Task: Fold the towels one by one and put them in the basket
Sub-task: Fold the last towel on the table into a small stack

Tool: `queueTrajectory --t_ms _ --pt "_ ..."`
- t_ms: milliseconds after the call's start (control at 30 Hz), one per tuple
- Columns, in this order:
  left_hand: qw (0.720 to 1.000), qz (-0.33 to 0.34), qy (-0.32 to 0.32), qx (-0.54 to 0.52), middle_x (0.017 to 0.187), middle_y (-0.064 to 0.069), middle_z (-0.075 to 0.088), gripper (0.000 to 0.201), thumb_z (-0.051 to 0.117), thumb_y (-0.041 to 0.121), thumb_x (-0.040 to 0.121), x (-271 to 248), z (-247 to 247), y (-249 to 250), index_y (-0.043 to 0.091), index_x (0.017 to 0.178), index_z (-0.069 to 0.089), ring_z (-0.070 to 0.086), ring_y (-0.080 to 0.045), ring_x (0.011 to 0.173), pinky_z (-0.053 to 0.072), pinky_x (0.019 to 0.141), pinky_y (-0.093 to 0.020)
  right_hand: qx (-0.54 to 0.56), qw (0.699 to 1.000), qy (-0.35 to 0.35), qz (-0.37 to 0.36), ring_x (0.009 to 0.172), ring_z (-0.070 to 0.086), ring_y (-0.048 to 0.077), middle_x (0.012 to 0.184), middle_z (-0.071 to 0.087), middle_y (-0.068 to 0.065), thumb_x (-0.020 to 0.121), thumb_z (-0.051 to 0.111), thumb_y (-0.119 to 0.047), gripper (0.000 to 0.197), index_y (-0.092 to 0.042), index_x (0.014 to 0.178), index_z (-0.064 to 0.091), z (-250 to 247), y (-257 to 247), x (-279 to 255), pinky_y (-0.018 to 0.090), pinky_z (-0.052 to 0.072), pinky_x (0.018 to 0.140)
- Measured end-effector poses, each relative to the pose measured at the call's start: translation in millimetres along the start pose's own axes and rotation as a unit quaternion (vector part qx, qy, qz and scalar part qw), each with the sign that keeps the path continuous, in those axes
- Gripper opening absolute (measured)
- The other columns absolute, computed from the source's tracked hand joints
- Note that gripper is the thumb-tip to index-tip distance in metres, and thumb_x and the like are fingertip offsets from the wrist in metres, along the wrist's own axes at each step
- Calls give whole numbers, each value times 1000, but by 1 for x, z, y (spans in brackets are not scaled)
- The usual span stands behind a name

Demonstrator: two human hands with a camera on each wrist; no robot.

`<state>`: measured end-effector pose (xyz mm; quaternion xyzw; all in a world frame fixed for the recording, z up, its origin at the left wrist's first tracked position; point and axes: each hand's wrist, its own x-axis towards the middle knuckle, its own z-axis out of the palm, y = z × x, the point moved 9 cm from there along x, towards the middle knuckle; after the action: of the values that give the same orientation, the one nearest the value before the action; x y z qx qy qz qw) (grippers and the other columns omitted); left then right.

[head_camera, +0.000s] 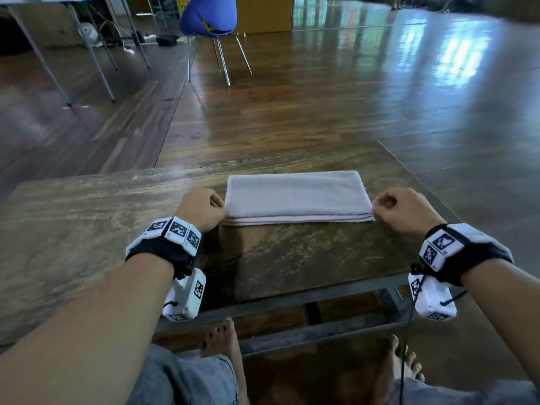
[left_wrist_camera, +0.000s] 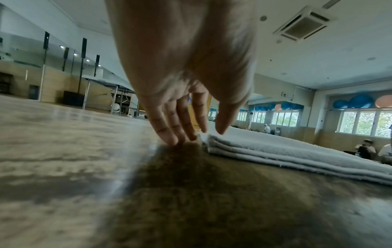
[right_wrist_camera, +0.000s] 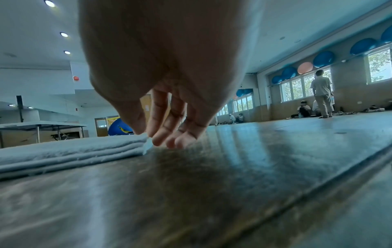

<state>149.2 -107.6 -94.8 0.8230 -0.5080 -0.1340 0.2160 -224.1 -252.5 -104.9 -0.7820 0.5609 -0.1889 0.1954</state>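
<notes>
A pale grey towel (head_camera: 295, 197) lies folded in several layers into a long rectangle on the far right part of the worn wooden table (head_camera: 87, 217). My left hand (head_camera: 216, 204) is at the towel's left end; in the left wrist view its fingertips (left_wrist_camera: 171, 141) touch the table beside the towel (left_wrist_camera: 275, 151), and the thumb hovers just over the corner. My right hand (head_camera: 377, 210) is at the right end. In the right wrist view its fingertips (right_wrist_camera: 176, 144) touch the table, and the thumb rests on the corner of the towel (right_wrist_camera: 74, 151). Neither hand grips it.
The table's far edge runs just behind the towel and its right edge is close to my right hand. A blue chair (head_camera: 209, 16) stands on the wooden floor beyond, with something yellow, perhaps a basket (head_camera: 180, 2), behind it. Folding tables stand far left. My bare feet are under the table.
</notes>
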Motion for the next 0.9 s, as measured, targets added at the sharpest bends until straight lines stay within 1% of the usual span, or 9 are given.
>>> queueTrajectory --t_ms 100,200,333,467,600,667,733,833,900 --pt "998 -59 -7 21 53 -3 45 46 72 29 84 7 8 -9 14 50 46 42 -19 49 30 45 -26 -10 999 -17 46 86 61 24 90 70 7 92 65 -37 27 -12 84 72 13 3 4 31 42 77" --pt "996 -67 -16 51 45 -1 37 56 76 40 81 8 15 -6 12 48 39 36 -18 42 25 44 -26 -7 995 -15 98 80 61 29 90 67 15 91 63 -45 40 -9 73 67 17 7 10 32 43 72" --pt "997 -59 1 49 46 -2 46 49 79 38 78 13 15 -5 9 51 49 42 -19 42 30 43 -26 -11 992 -11 126 79 63 33 86 66 17 89 69 -37 41 -7 62 62 18 8 12 34 47 71" --pt "997 -52 44 27 52 -8 60 30 79 30 73 12 4 -3 11 56 64 54 -23 47 43 46 -28 8 992 37 123 69 58 21 77 67 11 89 68 -34 39 -1 67 65 6 3 10 31 40 60" --pt "994 -50 94 -2 41 -1 46 43 72 26 74 11 -12 4 13 43 46 44 -21 39 41 45 -28 37 991 70 111 85 61 28 77 67 10 90 68 -33 40 -4 63 62 -5 -5 11 32 41 73" --pt "992 -47 115 -17 38 3 35 45 68 27 74 10 -22 10 14 44 37 33 -18 35 36 43 -26 64 987 107 97 84 58 22 76 66 3 90 70 -33 32 -9 68 66 -19 -12 12 31 41 76" --pt "990 -62 125 -24 39 2 35 41 64 30 74 9 -28 11 13 48 37 32 -18 36 30 42 -22 85 987 115 79 78 60 20 75 67 0 89 71 -34 27 -14 72 67 -30 -17 14 30 44 77" --pt "992 -105 60 -17 54 -7 57 32 64 31 75 7 -16 4 5 60 54 52 -24 46 42 49 -26 72 993 60 68 68 61 15 73 68 0 88 74 -33 26 -12 72 69 -26 -14 11 27 46 66" --pt "992 -124 3 2 58 -7 59 28 65 28 75 3 -1 -2 5 63 54 55 -23 49 42 48 -24 23 997 7 73 70 63 17 73 68 3 85 76 -32 27 -12 69 71 -12 -6 6 26 47 62"
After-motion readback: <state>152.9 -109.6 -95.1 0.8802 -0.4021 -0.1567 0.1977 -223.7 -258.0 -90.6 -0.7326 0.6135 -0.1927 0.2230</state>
